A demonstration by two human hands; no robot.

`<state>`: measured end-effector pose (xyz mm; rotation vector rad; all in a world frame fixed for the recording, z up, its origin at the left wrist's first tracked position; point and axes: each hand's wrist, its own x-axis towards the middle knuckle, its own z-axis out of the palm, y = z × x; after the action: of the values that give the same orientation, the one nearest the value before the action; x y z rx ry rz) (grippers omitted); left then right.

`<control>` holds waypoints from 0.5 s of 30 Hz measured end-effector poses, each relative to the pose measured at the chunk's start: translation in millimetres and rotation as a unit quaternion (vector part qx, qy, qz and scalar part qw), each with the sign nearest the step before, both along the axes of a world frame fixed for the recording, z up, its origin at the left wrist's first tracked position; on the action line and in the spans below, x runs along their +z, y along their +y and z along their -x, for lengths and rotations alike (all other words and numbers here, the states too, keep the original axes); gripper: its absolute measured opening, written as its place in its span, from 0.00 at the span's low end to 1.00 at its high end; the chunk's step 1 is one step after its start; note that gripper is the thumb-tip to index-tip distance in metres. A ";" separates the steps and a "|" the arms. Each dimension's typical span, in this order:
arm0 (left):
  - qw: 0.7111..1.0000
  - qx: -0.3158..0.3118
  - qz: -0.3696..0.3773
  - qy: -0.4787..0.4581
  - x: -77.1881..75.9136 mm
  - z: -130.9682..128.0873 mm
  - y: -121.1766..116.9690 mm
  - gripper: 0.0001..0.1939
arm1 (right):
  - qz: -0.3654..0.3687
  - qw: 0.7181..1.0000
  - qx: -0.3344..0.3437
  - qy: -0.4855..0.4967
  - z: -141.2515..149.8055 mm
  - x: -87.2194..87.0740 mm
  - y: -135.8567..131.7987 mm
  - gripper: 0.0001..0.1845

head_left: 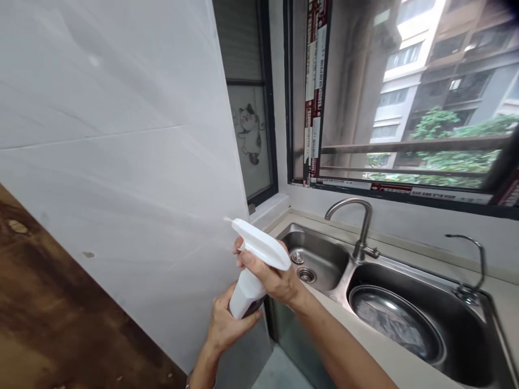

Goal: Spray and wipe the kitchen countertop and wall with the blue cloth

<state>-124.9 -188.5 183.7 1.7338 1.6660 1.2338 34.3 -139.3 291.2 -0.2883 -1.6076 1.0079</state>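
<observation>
A white spray bottle (261, 243) is held in both hands in the middle of the view, tilted with its nozzle facing the pale tiled wall (133, 183) on the left. My right hand (271, 275) is closed around the bottle's neck, its fingers at the trigger below the spray head. Lower down, my left hand (229, 321) wraps the body of the bottle, thumb across its front. A small whitish blur shows just off the nozzle tip. Part of a dark label is visible between the hands.
To the right is a double steel sink (343, 286) with a curved faucet (367, 221) and a thin second tap (482, 259). A round metal pan (397, 324) lies in the right basin. A taped window frame (312, 108) rises behind. Brown wood-like surface (60, 302) fills the lower left.
</observation>
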 end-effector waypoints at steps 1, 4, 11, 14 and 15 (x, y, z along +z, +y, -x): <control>1.000 0.003 -0.007 -0.003 8.0 7.2 4.5 0.26 | -0.002 1.000 -0.009 0.003 7.7 9.4 3.7 0.18; 1.000 0.020 -0.017 -0.004 18.5 21.1 10.1 0.26 | 0.011 1.000 -0.011 0.015 25.4 25.4 10.4 0.19; 0.995 0.096 -0.003 -0.039 -48.4 33.5 -17.6 0.23 | 0.014 0.992 0.122 -0.043 51.5 -11.4 -0.3 0.20; 0.994 0.098 0.012 -0.046 -82.9 34.4 -29.9 0.23 | 0.056 0.988 0.137 -0.048 52.5 -43.9 -4.5 0.19; 0.995 0.087 0.021 -0.045 -92.1 33.3 -32.2 0.24 | 0.084 0.985 0.142 -0.042 50.4 -54.2 -4.9 0.19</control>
<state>-158.2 -220.7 91.6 1.5114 1.8059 1.3241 -16.1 -144.2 237.0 -0.2209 -1.6730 1.3696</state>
